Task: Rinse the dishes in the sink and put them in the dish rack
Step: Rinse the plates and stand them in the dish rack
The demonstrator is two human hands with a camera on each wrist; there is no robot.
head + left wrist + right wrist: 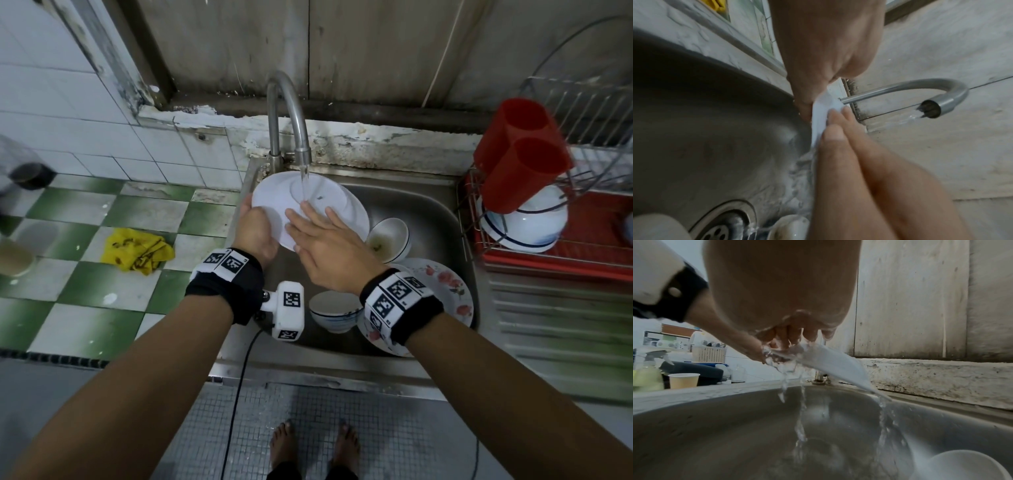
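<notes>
The left hand (255,233) grips the wet plate (322,198) by its rim while the right hand (329,253) rubs it flat-fingered; stiff, breakable and likely slippery, it is best held at the edge.

A left hand (255,233) grips the rim of a tilted white plate (308,202) under the running tap (291,120), over the sink's (428,205) back left corner. The right hand (329,253) lies flat on the plate's face. Two bowls (390,240) and a floral plate (445,291) sit in the sink. A dish rack (565,253) at the sink's right edge holds a bowl and red cups (524,154).
</notes>
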